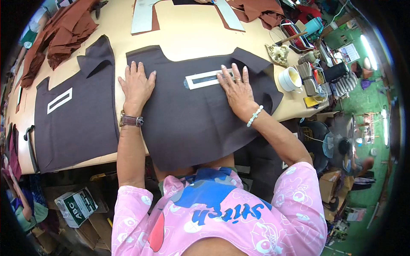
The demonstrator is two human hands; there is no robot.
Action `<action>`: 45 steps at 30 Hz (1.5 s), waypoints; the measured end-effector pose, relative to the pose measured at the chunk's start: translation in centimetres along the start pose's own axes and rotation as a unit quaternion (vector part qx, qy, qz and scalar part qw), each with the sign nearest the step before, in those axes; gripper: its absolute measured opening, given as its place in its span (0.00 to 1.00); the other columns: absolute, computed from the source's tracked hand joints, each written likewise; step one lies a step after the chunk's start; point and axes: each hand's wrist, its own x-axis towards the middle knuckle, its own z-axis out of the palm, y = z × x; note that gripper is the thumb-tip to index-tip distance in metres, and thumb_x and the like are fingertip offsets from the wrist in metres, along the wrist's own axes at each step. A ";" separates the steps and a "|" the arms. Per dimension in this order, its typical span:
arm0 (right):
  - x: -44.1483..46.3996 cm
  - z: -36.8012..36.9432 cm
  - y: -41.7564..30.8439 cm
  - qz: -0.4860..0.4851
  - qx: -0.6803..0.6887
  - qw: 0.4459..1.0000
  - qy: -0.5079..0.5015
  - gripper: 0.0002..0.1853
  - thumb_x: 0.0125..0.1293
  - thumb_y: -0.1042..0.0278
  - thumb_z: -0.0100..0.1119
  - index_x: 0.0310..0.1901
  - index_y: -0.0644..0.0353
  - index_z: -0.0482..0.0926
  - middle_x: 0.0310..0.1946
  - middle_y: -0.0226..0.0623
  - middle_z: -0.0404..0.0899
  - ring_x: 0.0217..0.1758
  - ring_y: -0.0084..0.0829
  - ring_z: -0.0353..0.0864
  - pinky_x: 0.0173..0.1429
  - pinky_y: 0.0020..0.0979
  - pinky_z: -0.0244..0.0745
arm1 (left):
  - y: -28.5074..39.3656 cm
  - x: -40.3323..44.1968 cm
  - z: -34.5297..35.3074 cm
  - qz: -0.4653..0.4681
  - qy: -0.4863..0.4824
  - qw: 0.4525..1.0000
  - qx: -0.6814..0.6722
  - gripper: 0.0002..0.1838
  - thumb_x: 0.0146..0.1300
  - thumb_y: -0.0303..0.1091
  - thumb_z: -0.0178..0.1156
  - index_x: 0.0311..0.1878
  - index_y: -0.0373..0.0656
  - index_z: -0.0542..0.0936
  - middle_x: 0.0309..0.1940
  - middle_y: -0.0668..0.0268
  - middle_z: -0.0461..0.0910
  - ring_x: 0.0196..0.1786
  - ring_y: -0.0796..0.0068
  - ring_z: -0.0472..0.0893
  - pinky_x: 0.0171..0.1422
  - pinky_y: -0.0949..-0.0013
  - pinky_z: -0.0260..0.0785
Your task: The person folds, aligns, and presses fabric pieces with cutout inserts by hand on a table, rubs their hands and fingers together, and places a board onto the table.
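Note:
A dark grey fabric panel point(183, 119) lies on the table in front of me, its lower part hanging over the near edge. My left hand point(137, 85) rests flat on its left side, fingers spread. On its right side lies my right hand point(236, 89), also flat with fingers apart. The fingers of that hand touch the right end of a white rectangular frame piece point(198, 86) on the fabric, partly covering it. To the left is a second dark panel point(77, 123) with a similar white rectangular frame point(60, 101) on it.
At the right edge stand a white mug point(290, 79) and a clutter of tools. Brown fabric point(70, 38) is heaped at the far left. White-edged pieces point(143, 19) lie across the table, where another person's hand point(203, 1) shows. An ABC box point(77, 207) sits below.

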 end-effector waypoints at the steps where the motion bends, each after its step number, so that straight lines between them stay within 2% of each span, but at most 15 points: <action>1: 0.1 -0.3 -0.6 -0.008 0.012 1.000 0.003 0.32 0.63 0.65 0.43 0.69 0.54 0.49 0.71 0.36 0.42 0.73 0.46 0.39 0.72 0.53 0.30 | 0.0 0.0 -0.1 -0.002 -0.002 1.000 -0.001 0.31 0.62 0.53 0.49 0.62 0.40 0.66 0.65 0.55 0.60 0.68 0.58 0.58 0.66 0.38 0.49; 12: 1.2 -3.2 -5.5 -0.048 0.162 0.983 0.075 0.30 0.63 0.64 0.42 0.68 0.56 0.52 0.70 0.40 0.43 0.73 0.48 0.40 0.72 0.55 0.32 | 0.1 -0.3 0.4 0.002 0.021 1.000 -0.015 0.34 0.60 0.55 0.50 0.62 0.38 0.65 0.65 0.53 0.60 0.68 0.57 0.58 0.64 0.38 0.50; 13: 1.0 -3.2 -5.1 -0.053 0.257 0.959 0.109 0.28 0.61 0.70 0.43 0.65 0.51 0.59 0.70 0.43 0.45 0.73 0.49 0.41 0.72 0.55 0.34 | 0.1 -0.4 0.4 0.002 0.023 1.000 -0.020 0.35 0.60 0.55 0.50 0.63 0.38 0.64 0.65 0.52 0.60 0.68 0.56 0.58 0.64 0.39 0.50; 16: 0.7 -4.0 -0.1 -0.159 0.470 0.867 -0.043 0.31 0.56 0.81 0.41 0.63 0.46 0.64 0.69 0.44 0.47 0.71 0.54 0.44 0.70 0.57 0.38 | -0.5 -0.5 1.0 -0.004 0.093 0.991 -0.093 0.36 0.59 0.54 0.53 0.62 0.35 0.64 0.63 0.49 0.61 0.66 0.53 0.59 0.65 0.40 0.51; 18: 0.7 -1.5 2.5 -0.056 0.536 0.838 0.080 0.33 0.50 0.83 0.41 0.61 0.47 0.67 0.68 0.48 0.50 0.71 0.53 0.47 0.68 0.58 0.40 | -1.0 -1.1 0.2 -0.007 0.113 0.989 -0.094 0.37 0.58 0.53 0.56 0.62 0.33 0.62 0.63 0.48 0.60 0.65 0.52 0.60 0.64 0.45 0.55; 21: 1.3 4.1 6.5 0.213 0.271 0.906 0.246 0.39 0.48 0.78 0.45 0.67 0.56 0.54 0.65 0.49 0.55 0.70 0.51 0.49 0.68 0.57 0.44 | -1.0 -2.1 -0.6 -0.033 0.105 0.992 -0.060 0.33 0.57 0.52 0.57 0.56 0.32 0.68 0.59 0.48 0.65 0.62 0.51 0.63 0.60 0.47 0.59; 24: 2.5 8.5 10.0 0.285 0.273 0.902 0.175 0.44 0.48 0.78 0.47 0.69 0.54 0.45 0.64 0.47 0.56 0.69 0.48 0.52 0.67 0.59 0.44 | -1.1 -1.9 -0.8 -0.028 0.090 0.992 -0.085 0.26 0.55 0.47 0.60 0.46 0.31 0.75 0.49 0.48 0.73 0.53 0.51 0.71 0.54 0.52 0.64; 26: 3.3 9.9 11.4 0.277 0.336 0.886 0.161 0.40 0.52 0.79 0.49 0.69 0.56 0.48 0.60 0.54 0.63 0.61 0.50 0.65 0.64 0.52 0.55 | -0.9 -1.3 -0.3 -0.036 0.092 0.982 -0.158 0.20 0.55 0.42 0.61 0.39 0.31 0.78 0.40 0.49 0.78 0.46 0.51 0.75 0.50 0.56 0.67; 27: 4.0 10.3 11.6 0.306 0.400 0.848 0.165 0.39 0.52 0.79 0.49 0.68 0.57 0.50 0.55 0.54 0.67 0.56 0.50 0.69 0.60 0.50 0.60 | -0.5 -1.2 -0.4 -0.020 0.132 0.979 -0.157 0.13 0.55 0.33 0.59 0.37 0.30 0.77 0.31 0.50 0.79 0.37 0.49 0.77 0.45 0.60 0.68; 30: 5.4 11.5 11.5 0.379 0.515 0.730 0.239 0.35 0.54 0.79 0.50 0.66 0.59 0.54 0.43 0.56 0.76 0.43 0.51 0.77 0.49 0.44 0.69 | -0.4 -0.7 -1.4 -0.009 0.171 0.936 -0.308 0.10 0.53 0.24 0.54 0.37 0.28 0.76 0.31 0.49 0.79 0.37 0.52 0.78 0.44 0.63 0.67; 32: 6.0 12.3 11.0 0.406 0.496 0.672 0.371 0.33 0.55 0.78 0.51 0.65 0.60 0.56 0.38 0.56 0.78 0.37 0.52 0.78 0.43 0.42 0.71 | 0.2 -1.2 -4.4 -0.069 0.140 0.931 -0.331 0.10 0.49 0.17 0.48 0.36 0.27 0.74 0.28 0.52 0.77 0.35 0.70 0.76 0.40 0.65 0.67; 34: 6.1 12.7 10.9 0.398 0.515 0.633 0.419 0.32 0.58 0.77 0.51 0.65 0.61 0.55 0.44 0.59 0.75 0.43 0.53 0.77 0.47 0.42 0.71 | 1.5 -0.6 -5.6 0.097 0.311 0.856 -0.401 0.11 0.47 0.15 0.46 0.35 0.27 0.74 0.27 0.57 0.76 0.31 0.75 0.71 0.38 0.64 0.66; 39: 5.2 11.7 11.7 0.340 0.557 0.560 0.510 0.31 0.60 0.80 0.50 0.65 0.65 0.53 0.58 0.59 0.65 0.61 0.48 0.67 0.61 0.37 0.65 | 1.1 -3.7 -8.0 -0.041 0.271 0.919 -0.284 0.16 0.49 0.13 0.45 0.43 0.29 0.72 0.37 0.60 0.76 0.38 0.75 0.74 0.45 0.72 0.66; 42: 2.1 8.9 11.7 0.300 0.589 0.496 0.564 0.30 0.63 0.79 0.50 0.66 0.67 0.51 0.58 0.52 0.67 0.59 0.36 0.69 0.61 0.32 0.64 | 0.6 -7.3 -7.6 -0.116 0.312 0.852 -0.403 0.18 0.51 0.13 0.46 0.48 0.31 0.70 0.42 0.62 0.75 0.42 0.75 0.75 0.50 0.74 0.66; 45: -3.8 6.9 10.0 0.332 0.592 0.470 0.564 0.31 0.64 0.77 0.49 0.66 0.69 0.48 0.61 0.52 0.61 0.59 0.37 0.68 0.61 0.33 0.62 | 2.0 -10.6 -9.5 -0.108 0.300 0.762 -0.564 0.16 0.54 0.14 0.47 0.48 0.33 0.70 0.43 0.63 0.75 0.44 0.76 0.75 0.51 0.74 0.67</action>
